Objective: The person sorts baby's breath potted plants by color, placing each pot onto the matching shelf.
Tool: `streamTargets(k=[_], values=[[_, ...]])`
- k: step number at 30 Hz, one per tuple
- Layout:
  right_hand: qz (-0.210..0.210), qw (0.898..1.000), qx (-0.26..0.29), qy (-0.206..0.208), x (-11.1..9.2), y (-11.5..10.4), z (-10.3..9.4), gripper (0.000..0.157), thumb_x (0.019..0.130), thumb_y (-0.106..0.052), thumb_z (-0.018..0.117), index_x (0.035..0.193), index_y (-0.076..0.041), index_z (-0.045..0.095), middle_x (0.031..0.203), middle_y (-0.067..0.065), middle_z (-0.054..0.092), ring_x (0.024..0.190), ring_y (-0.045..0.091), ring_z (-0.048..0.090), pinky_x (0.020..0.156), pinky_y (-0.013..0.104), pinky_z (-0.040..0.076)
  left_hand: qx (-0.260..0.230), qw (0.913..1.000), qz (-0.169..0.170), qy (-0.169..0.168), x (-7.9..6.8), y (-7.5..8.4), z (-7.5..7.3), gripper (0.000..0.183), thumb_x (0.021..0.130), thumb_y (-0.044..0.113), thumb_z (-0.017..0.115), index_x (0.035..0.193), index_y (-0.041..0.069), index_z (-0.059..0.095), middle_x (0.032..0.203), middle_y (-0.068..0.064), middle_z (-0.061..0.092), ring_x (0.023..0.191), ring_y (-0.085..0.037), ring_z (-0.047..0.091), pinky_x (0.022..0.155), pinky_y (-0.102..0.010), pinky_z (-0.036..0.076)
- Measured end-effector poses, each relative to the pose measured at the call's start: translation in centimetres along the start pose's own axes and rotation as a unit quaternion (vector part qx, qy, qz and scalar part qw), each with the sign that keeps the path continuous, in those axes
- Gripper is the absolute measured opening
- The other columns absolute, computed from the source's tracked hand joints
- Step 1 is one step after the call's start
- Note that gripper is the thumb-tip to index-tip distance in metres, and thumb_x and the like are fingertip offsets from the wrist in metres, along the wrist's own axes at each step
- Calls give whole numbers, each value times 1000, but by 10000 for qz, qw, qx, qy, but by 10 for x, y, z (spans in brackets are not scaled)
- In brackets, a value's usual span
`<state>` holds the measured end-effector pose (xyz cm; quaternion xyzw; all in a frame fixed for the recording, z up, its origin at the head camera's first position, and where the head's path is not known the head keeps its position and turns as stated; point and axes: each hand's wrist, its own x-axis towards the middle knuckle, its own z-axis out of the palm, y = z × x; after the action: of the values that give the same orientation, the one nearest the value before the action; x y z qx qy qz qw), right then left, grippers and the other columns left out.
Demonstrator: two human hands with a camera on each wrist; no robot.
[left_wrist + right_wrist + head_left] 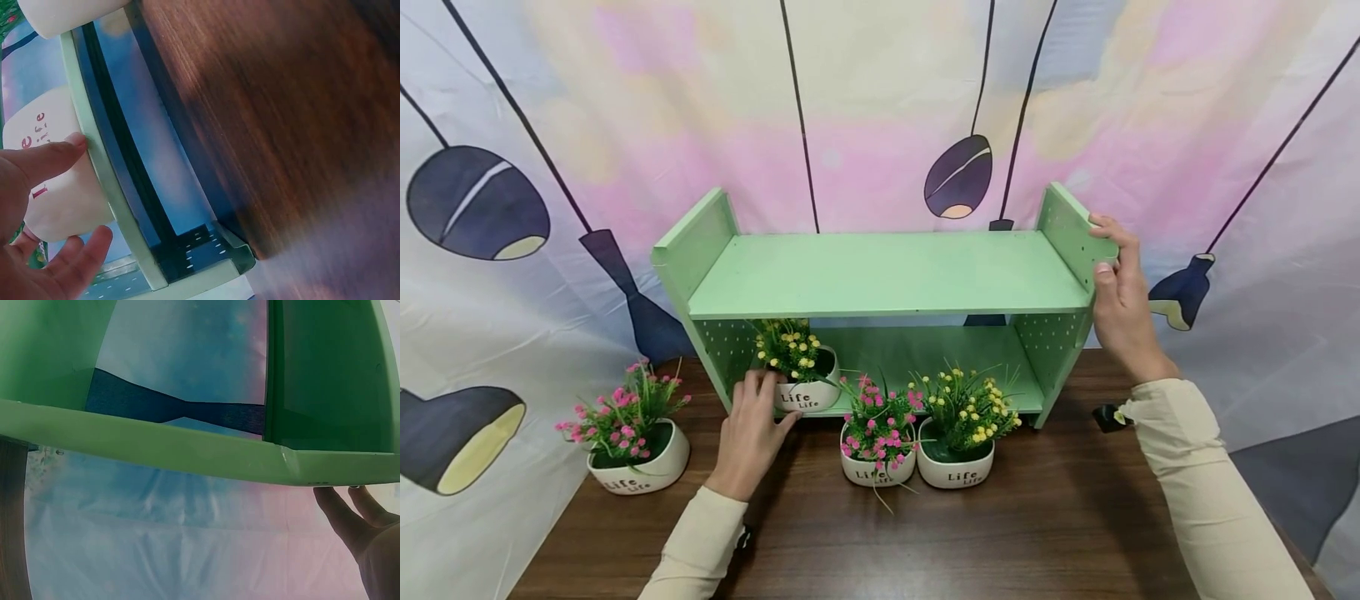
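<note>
On the left end of the lower board of a green two-tier shelf point(895, 271) stands a white flowerpot point(808, 395) of yellow artificial flowers. My left hand point(751, 425) holds this pot, thumb at its front and fingers around its left side. In the left wrist view, the thumb of the left hand point(37, 206) lies across the lettered face of the pot point(62, 212). My right hand point(1123, 308) grips the upper right side panel of the shelf, fingers at its top edge and thumb lower down. In the right wrist view, the fingertips of the right hand point(375, 544) meet the panel's outside.
In front of the shelf, a pink-flowered pot point(877, 467) and a yellow-flowered pot point(957, 467) stand side by side on the brown wooden table point(865, 550). Another pink-flowered pot point(643, 471) stands at the table's left edge. A patterned curtain point(880, 108) hangs behind.
</note>
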<state>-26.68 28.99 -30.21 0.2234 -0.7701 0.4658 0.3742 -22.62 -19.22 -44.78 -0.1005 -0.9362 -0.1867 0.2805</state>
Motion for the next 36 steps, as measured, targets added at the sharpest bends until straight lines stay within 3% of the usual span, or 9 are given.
streamTargets(k=[2,7,14,19,24,28,32,36], values=[[7,10000,30,-16,0,-1,0,41,113,-16,29,148,3,39,167,2,36,142,13,38,82,31,28,-11,10000,8,30,0,-1,1,60,78,14,97,123,3,60,125,-22,53,115,-46,55,57,-57,57],[22,10000,46,-40,1,-2,1,41,113,-16,29,148,3,39,168,5,36,145,14,36,86,31,28,-11,10000,32,73,0,-2,2,59,78,14,96,123,3,60,126,-21,53,114,-47,55,55,-56,56],[64,10000,15,-31,1,-5,1,41,114,-17,29,149,1,39,168,1,36,123,14,43,79,31,29,-50,9999,80,123,0,-1,2,60,79,14,96,126,5,58,134,-23,50,112,-47,57,53,-54,56],[112,9999,2,-57,1,-7,2,40,114,-15,29,149,0,40,168,-4,36,122,15,43,78,31,30,-58,9994,94,325,-8,3,-4,70,79,19,96,135,6,57,143,-25,45,107,-48,59,46,-50,53],[98,9999,-77,-56,1,-7,1,40,114,-16,30,149,-1,40,168,-2,37,101,13,46,74,30,32,-12,9978,303,595,-18,14,-18,63,82,24,94,132,6,62,134,-23,54,111,-45,60,45,-50,54],[39,9999,-116,3,2,-5,1,39,113,-14,29,148,-1,41,167,4,38,83,13,38,71,28,31,35,9955,637,702,-25,26,-30,50,84,25,93,123,6,68,125,-19,61,105,-41,63,45,-47,53],[60,10000,-23,20,2,-4,1,39,111,-10,29,147,0,41,166,1,39,92,14,41,75,29,30,13,9933,890,739,-32,37,-37,37,84,25,91,112,8,73,112,-11,67,96,-34,67,49,-45,55],[141,9999,28,37,1,-6,1,39,111,-10,28,147,0,42,166,-4,39,107,16,44,76,30,31,-337,9955,824,338,-37,48,-37,26,87,25,90,105,14,75,106,-2,71,98,-26,71,62,-46,60]])
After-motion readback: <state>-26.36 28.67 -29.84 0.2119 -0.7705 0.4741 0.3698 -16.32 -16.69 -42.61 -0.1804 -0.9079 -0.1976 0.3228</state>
